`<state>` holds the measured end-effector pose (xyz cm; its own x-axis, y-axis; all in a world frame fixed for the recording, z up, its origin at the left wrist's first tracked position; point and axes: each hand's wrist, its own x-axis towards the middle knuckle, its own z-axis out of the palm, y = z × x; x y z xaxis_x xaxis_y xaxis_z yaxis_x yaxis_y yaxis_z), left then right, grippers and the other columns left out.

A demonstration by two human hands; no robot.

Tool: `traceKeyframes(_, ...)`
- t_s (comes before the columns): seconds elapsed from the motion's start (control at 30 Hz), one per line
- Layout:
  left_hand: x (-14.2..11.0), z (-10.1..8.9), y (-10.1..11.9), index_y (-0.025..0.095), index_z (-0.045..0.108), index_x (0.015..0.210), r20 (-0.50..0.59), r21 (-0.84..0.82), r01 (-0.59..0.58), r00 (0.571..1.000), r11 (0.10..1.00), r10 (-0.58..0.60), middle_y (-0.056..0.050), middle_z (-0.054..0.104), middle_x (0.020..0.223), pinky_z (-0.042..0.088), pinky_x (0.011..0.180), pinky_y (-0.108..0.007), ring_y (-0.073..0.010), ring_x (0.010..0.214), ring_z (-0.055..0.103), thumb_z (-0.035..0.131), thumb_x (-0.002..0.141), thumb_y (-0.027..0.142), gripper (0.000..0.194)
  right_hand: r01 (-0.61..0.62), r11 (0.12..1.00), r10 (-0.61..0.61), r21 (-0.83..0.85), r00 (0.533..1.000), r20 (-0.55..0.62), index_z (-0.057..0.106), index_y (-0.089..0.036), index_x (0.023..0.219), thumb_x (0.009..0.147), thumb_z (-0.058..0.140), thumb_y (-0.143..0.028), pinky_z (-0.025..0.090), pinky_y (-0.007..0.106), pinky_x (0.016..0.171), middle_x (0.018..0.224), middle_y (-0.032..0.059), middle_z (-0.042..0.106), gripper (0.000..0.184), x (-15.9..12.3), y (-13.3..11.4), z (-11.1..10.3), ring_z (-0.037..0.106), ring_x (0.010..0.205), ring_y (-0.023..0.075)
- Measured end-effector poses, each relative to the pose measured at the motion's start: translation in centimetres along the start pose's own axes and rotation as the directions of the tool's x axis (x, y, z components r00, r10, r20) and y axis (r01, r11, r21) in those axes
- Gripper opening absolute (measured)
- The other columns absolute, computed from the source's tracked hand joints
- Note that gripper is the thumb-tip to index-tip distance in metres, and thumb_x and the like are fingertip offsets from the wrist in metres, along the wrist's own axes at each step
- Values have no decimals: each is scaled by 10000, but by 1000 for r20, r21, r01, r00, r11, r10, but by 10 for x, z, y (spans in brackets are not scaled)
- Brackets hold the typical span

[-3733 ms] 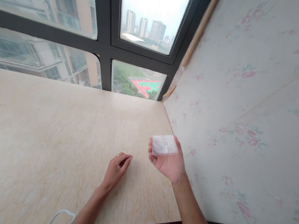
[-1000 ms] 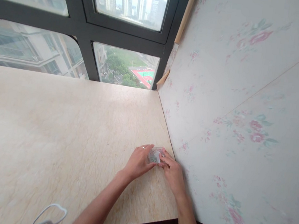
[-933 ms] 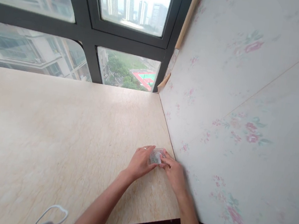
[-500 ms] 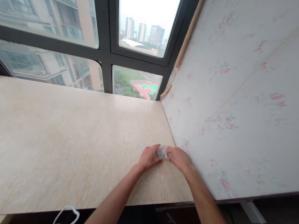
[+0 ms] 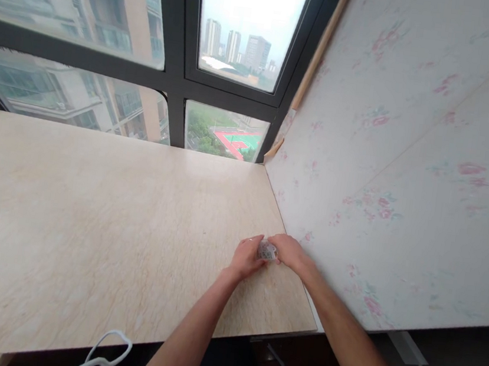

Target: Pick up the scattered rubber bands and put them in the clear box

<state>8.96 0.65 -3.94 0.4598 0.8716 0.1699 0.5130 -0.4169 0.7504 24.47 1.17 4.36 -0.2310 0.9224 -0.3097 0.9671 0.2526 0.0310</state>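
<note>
A small clear box [image 5: 267, 250] is clasped from both sides, between the grip of the left hand [image 5: 246, 259] and the right hand [image 5: 288, 251], neither nearer. Near the papered wall [image 5: 415, 168], it is kept low over the counter [image 5: 88, 217]; its long axis cannot be told.

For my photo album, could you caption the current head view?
Left hand and right hand hold a small clear case beside flowered wallpaper.

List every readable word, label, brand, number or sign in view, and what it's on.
No readable text.
Small clear case between left hand and right hand: faint marks, too small and blurred to tell whether they are print.
White block below the wall: no legible label.
</note>
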Motion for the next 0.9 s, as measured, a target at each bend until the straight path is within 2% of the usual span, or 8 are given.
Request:
traceKeyframes(0.23, -1, -1, 5, 166, 396, 1372, 28, 4, 11, 1000, 1000, -12, -148, 508, 1379, 337, 1073, -452, -305, 1270, 469, 706, 714, 261, 734, 20, 1000, -20, -21, 1000, 4, 720, -190, 949, 594, 747, -51, 432, 289, 778, 982, 102, 718, 382, 0, 1, -2, 650, 957, 281)
traceKeyframes(0.4, -5, 1, 5, 154, 422, 1347, -12, 2, -13, 1000, 1000, 13, -155, 533, 1350, 340, 1077, -449, -298, 1255, 482, 699, 721, 247, 691, 23, 1000, -23, 10, 999, -23, 730, -169, 976, 565, 768, -69, 435, 281, 780, 1007, 112, 716, 424, 1, 4, 0, 646, 965, 283)
traceKeyframes(0.53, -6, 4, 2, 143, 451, 1323, -41, 2, -11, 999, 1000, 11, -155, 562, 1316, 367, 1055, -443, -294, 1226, 506, 715, 713, 271, 677, 9, 999, -7, 38, 999, -34, 735, -205, 985, 584, 743, -87, 431, 268, 797, 1014, 74, 722, 418, 1, 4, 3, 643, 977, 259)
traceKeyframes(0.77, -4, 4, -2, 150, 469, 1312, -34, 3, 22, 999, 1000, -21, -152, 572, 1302, 387, 1035, -437, -294, 1209, 522, 733, 695, 303, 689, -17, 998, 19, 60, 999, -30, 757, -205, 837, 547, 770, -74, 430, 256, 703, 869, 70, 740, 318, 2, 3, 1, 676, 857, 257)
traceKeyframes(0.9, -6, 6, 0, 171, 443, 1332, -46, 40, 23, 999, 999, -21, -145, 559, 1320, 374, 1045, -454, -299, 1232, 503, 697, 731, 295, 664, -4, 996, 8, 88, 999, -46, 750, -208, 838, 554, 776, -73, 422, 256, 694, 854, 66, 735, 315, 1, 5, 4, 673, 864, 258)
